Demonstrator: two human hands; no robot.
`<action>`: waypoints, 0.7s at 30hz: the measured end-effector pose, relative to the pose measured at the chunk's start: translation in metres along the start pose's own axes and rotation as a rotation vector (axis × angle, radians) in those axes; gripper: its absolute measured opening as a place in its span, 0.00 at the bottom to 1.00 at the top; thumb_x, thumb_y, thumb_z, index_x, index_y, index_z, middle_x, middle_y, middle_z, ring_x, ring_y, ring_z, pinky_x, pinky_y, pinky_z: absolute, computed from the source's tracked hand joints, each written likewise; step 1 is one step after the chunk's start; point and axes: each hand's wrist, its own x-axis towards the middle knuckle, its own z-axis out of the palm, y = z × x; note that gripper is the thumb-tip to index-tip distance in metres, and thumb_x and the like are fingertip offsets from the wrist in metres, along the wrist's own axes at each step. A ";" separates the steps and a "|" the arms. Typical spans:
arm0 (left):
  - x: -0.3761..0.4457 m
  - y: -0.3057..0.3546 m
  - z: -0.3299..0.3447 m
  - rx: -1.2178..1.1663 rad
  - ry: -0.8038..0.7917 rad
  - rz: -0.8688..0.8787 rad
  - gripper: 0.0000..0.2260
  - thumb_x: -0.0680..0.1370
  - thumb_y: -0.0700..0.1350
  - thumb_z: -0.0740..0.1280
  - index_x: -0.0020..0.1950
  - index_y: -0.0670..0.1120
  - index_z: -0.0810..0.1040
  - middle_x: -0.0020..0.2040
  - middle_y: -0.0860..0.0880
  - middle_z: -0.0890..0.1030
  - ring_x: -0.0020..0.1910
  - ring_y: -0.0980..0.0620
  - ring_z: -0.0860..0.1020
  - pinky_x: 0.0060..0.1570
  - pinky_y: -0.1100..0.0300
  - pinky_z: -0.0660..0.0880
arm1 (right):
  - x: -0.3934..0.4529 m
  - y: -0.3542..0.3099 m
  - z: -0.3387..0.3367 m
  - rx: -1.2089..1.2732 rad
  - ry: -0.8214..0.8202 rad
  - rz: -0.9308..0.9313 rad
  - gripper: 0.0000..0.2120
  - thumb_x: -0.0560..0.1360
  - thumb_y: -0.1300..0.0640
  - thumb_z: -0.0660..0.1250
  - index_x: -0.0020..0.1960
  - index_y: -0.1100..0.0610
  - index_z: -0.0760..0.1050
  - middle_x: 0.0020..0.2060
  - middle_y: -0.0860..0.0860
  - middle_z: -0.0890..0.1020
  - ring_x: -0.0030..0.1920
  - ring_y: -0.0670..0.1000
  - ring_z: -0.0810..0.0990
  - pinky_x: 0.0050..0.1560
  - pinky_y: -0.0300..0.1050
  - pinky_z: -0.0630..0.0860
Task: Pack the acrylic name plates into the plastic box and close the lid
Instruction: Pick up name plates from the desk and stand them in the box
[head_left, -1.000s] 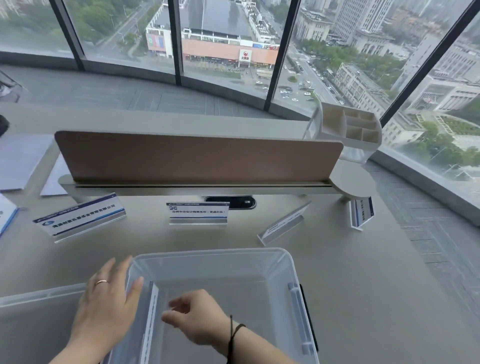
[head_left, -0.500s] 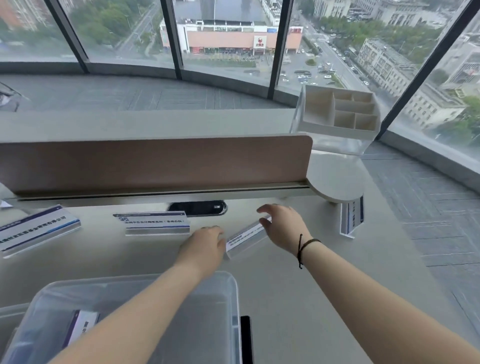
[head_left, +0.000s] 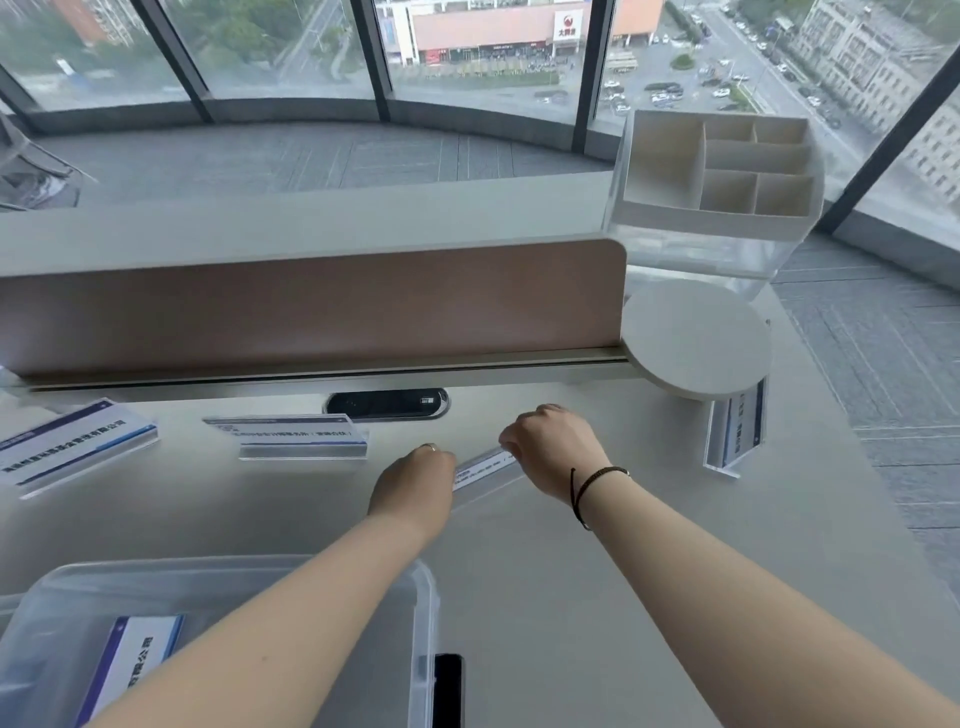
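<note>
**Both hands on a clear name plate at mid-desk**

The held name plate is a long, narrow strip of clear acrylic with a white printed insert, lying aslant on the smooth pale desk between the two hands. The left hand grips its nearer end, knuckles up, fingers curled under and out of sight; a ring shows on one finger. The right hand pinches the farther end, fingers bent down over the edge, with a dark cord bracelet round the wrist. Both forearms reach out long from the lower edge of the view.

The plastic box sits at lower left, translucent, with rounded corners and no lid on it; a blue-and-white packed plate lies flat on its floor. Just beside its right wall is a black latch.

Three more plates stand on the desk: a wide left plate, a middle plate, and a right plate turned edge-on under a round white shelf. Behind runs a matte tan divider panel, with a white compartmented organiser past its right end.
</note>
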 end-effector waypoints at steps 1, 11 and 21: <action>0.002 0.001 0.002 0.000 -0.004 -0.014 0.06 0.74 0.38 0.59 0.37 0.44 0.72 0.39 0.46 0.72 0.36 0.42 0.74 0.33 0.55 0.67 | -0.002 0.001 0.002 0.009 0.003 0.007 0.08 0.67 0.67 0.65 0.33 0.56 0.70 0.29 0.50 0.76 0.35 0.56 0.72 0.27 0.41 0.54; 0.006 0.011 -0.004 -0.069 -0.038 -0.081 0.05 0.72 0.37 0.56 0.37 0.44 0.66 0.39 0.45 0.74 0.35 0.46 0.69 0.30 0.55 0.60 | -0.037 -0.005 0.019 0.052 0.092 0.136 0.12 0.63 0.65 0.70 0.32 0.54 0.68 0.26 0.48 0.74 0.32 0.53 0.68 0.22 0.38 0.54; -0.016 0.019 -0.014 0.086 0.058 0.233 0.10 0.71 0.33 0.57 0.47 0.45 0.73 0.48 0.44 0.79 0.43 0.40 0.77 0.44 0.48 0.77 | -0.099 -0.009 0.029 0.190 0.250 0.244 0.09 0.78 0.49 0.62 0.43 0.50 0.77 0.34 0.48 0.81 0.36 0.55 0.79 0.31 0.43 0.67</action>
